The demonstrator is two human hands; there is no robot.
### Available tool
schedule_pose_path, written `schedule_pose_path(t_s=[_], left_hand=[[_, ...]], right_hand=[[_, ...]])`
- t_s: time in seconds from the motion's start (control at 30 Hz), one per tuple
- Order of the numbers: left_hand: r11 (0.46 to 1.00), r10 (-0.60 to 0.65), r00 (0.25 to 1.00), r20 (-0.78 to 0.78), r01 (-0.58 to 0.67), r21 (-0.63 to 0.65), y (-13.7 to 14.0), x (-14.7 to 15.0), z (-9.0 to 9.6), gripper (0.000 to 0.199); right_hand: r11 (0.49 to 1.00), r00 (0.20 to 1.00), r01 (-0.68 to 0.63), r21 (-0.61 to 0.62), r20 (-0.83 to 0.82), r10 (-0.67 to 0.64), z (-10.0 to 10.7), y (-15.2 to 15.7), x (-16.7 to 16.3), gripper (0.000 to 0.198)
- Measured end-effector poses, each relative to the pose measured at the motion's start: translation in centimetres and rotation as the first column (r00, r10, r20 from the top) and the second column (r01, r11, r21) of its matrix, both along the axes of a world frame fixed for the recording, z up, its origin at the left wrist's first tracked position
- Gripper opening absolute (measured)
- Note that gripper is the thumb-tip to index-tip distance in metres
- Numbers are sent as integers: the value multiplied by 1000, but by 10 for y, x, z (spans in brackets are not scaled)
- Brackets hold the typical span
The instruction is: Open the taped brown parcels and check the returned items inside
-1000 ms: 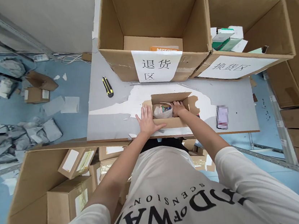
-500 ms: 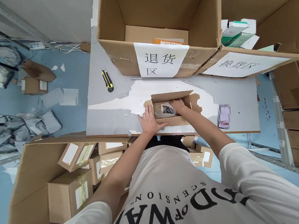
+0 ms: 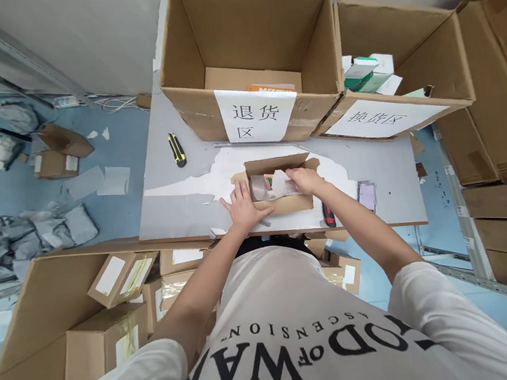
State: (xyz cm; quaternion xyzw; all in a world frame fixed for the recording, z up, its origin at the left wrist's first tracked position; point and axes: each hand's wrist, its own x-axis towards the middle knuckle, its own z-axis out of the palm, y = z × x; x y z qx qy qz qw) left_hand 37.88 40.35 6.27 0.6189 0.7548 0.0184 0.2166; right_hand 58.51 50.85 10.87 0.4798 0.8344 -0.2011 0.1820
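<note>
An open small cardboard box [image 3: 285, 204] sits near the front of the table, its flaps folded out. My left hand [image 3: 243, 208] lies with fingers spread over the box's left flap, thumb along the near side. Inside the box is a translucent white wrapping [image 3: 281, 183], around or over a small colourful item [image 3: 269, 180] that shows only in part. At the right end, my right hand [image 3: 306, 181] is closed on the wrapping, pinching it up. A red and black box cutter [image 3: 328, 214] lies just under my right wrist.
Two large cartons with paper labels stand behind: the left carton [image 3: 193, 114] holds an orange package, the right carton [image 3: 438, 115] white and green boxes. A yellow-black box cutter [image 3: 177, 149] lies on the left of the table. A blurred phone-like object [image 3: 367, 194] lies right. Packed parcels [image 3: 108, 337] fill a carton below left.
My right hand has risen from inside the box and now pulls up the white wrapping, covering more of the colourful item. My left hand stays on the box. The view has shifted slightly.
</note>
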Motion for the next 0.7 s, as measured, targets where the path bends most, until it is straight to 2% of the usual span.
schedule_pose_path(t_s=[0.1, 0.23, 0.33, 0.4, 0.43, 0.5, 0.57, 0.63, 0.7], left_hand=[[1000, -9, 1000, 1, 9, 5, 12, 1, 8, 127], [999, 17, 996, 84, -20, 45, 26, -2, 19, 119], [987, 89, 965, 246, -119, 109, 26, -6, 34, 93], [953, 81, 928, 363, -179, 245, 21, -5, 49, 78], [921, 28, 918, 396, -177, 347, 16, -2, 58, 73], [834, -146, 916, 373, -88, 544, 8, 9, 75, 73], [781, -312, 913, 262, 89, 618, 3, 26, 86, 84], [761, -443, 888, 124, 299, 577, 2, 41, 90, 98], [722, -545, 839, 5, 466, 512, 5, 52, 84, 97]], right_hand=[[995, 991, -2, 98, -136, 16, 39, 3, 13, 29], [984, 928, 26, 175, -370, 42, 88, 11, 37, 33], [979, 899, 95, 178, -437, -8, 100, 16, 50, 30], [978, 899, 117, 172, -438, -31, 95, 18, 54, 29], [978, 900, 120, 169, -434, -35, 91, 19, 54, 29], [980, 894, 125, 153, -446, -45, 83, 19, 52, 28], [987, 852, 141, 75, -517, -82, 79, 17, 49, 27], [980, 752, 154, -127, -628, -199, 79, 13, 47, 26], [908, 622, 115, -404, -683, -383, 81, 9, 47, 29]])
